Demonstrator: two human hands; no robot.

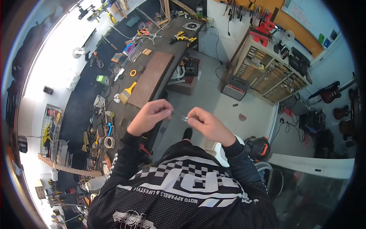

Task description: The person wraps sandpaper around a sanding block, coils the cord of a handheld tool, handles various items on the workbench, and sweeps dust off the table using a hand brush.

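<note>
In the head view both hands are raised in front of my chest, over the floor beside the workbench. My left hand (151, 116) is closed in a pinch, thumb against the curled fingers. A short way to its right, my right hand (207, 124) pinches too. Between them runs a thin, clear, shiny strip (184, 118), with a bright glint by the right fingertips. Its exact kind is too small to make out. Close to my left hand, a flat brown board (151, 78) lies on the workbench (167, 45), with a wide yellow-handled brush (127, 93) beside it.
A yellow drill (182, 37) and red-handled scissors (143, 32) lie farther up the bench. Tape rolls and hand tools crowd its left side. On the floor stand a small amplifier (234, 87), a wooden drawer cabinet (267, 72) and an orange-black machine (259, 148) near my right elbow.
</note>
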